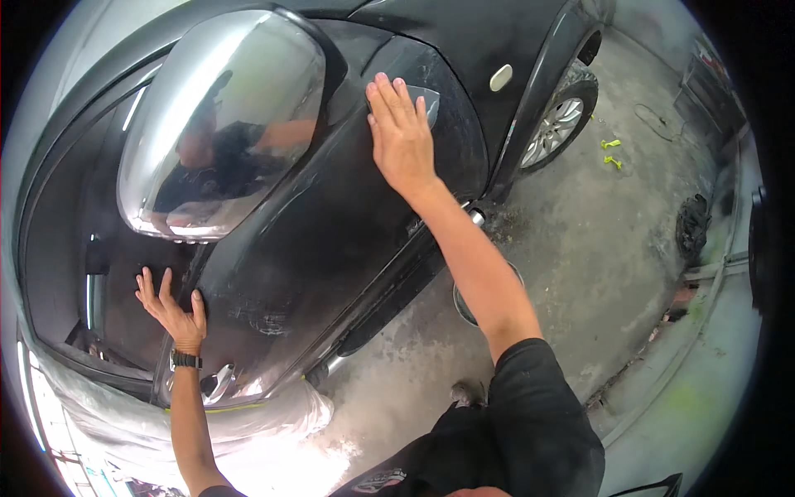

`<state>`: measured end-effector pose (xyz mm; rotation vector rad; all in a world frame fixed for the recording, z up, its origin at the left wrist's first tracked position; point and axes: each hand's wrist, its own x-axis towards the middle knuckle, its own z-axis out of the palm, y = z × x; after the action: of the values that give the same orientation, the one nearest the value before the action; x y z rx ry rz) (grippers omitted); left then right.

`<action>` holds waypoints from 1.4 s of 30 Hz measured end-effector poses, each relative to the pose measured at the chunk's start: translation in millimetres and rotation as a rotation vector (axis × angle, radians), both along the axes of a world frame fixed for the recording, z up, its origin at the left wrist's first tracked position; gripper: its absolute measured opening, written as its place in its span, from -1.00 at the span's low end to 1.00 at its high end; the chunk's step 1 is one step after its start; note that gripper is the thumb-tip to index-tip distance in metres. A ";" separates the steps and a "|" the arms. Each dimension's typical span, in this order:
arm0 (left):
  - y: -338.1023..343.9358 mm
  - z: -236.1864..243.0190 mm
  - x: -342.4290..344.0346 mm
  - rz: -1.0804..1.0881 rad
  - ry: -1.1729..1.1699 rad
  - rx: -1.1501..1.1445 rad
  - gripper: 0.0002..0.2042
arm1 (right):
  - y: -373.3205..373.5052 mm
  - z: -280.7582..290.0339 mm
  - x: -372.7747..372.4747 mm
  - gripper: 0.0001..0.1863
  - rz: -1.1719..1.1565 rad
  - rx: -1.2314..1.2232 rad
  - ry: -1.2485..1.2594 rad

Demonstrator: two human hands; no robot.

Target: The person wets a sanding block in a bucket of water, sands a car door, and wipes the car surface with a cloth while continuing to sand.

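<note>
A dark car door stretches before me, with dull grey smears and scratch-like marks on its panel. Up at the door's far end, my right hand lies flat with straight fingers over a thin grey sheet. Most of that sheet is hidden beneath the palm; its kind is unclear. My left hand is spread at the side window's lower edge, near the door handle. A dark watch circles the left wrist. Between the hands, to the left, a shiny chrome side mirror juts out.
A front wheel stands at upper right. Yellow-green scraps and a black bundle lie on the concrete floor. Partly behind my right arm sits a round bucket. Plastic sheeting covers the car's rear part.
</note>
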<state>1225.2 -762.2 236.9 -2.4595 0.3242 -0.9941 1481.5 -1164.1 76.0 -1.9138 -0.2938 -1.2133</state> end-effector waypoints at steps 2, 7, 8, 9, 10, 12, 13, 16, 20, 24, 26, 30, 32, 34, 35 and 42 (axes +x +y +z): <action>-1.4 0.9 0.1 -0.014 -0.008 0.001 -0.38 | -36.0 6.2 28.7 -0.57 -0.094 0.007 -0.031; -1.1 -1.0 2.5 -0.005 -0.001 0.005 -0.37 | -47.9 -1.0 48.1 -0.57 -0.102 0.133 0.008; -2.7 -0.2 2.9 0.001 -0.001 0.014 -0.37 | -46.1 -11.8 48.3 -0.56 -0.110 0.165 0.024; -2.4 -0.9 2.8 0.000 0.002 0.014 -0.37 | -45.6 -12.5 43.2 -0.56 -0.120 0.196 0.048; -2.1 -1.5 3.3 -0.005 0.005 0.012 -0.36 | -44.6 -8.0 47.5 -0.56 -0.121 0.194 0.051; -0.5 -1.7 3.5 -0.003 0.011 0.011 -0.35 | -42.8 13.0 61.5 -0.55 -0.118 0.150 -0.047; 1.2 -1.1 3.2 0.000 0.003 0.010 -0.36 | -46.5 22.5 62.1 -0.56 -0.120 0.087 -0.031; 3.6 2.2 2.1 0.009 -0.006 0.018 -0.36 | -69.3 7.5 59.7 -0.57 -0.104 -0.054 -0.032; 0.6 -0.4 4.9 0.003 0.011 0.015 -0.35 | -57.0 23.5 62.6 -0.56 -0.100 -0.024 -0.051; 0.7 -2.0 1.6 0.017 -0.003 0.008 -0.35 | -72.3 22.9 61.3 -0.56 -0.093 -0.151 -0.081; -0.3 -2.5 4.3 0.023 -0.006 -0.002 -0.36 | -57.0 21.5 44.8 -0.53 -0.099 -0.119 -0.045; 1.5 1.1 -1.1 0.033 0.000 -0.012 -0.36 | 35.7 18.0 -41.1 -0.55 0.099 -0.168 0.003; 2.9 -0.4 -5.3 0.033 0.000 -0.032 -0.36 | 29.6 13.6 -39.8 -0.58 0.186 -0.177 -0.061; -0.8 0.9 -1.3 0.031 -0.018 -0.052 -0.37 | -8.3 19.5 -3.5 -0.61 0.022 -0.233 -0.018; -7.4 5.4 -1.2 0.014 -0.010 -0.068 -0.37 | -18.8 27.2 7.9 -0.62 -0.024 -0.150 -0.015; -23.2 13.3 -1.3 -0.035 -0.018 -0.150 -0.38 | 130.8 37.3 -118.3 -0.50 0.137 -0.084 0.043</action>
<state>1223.9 -785.4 250.2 -2.5853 0.2966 -1.0910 1363.2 -1033.3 113.3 -1.9546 -0.4522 -1.0834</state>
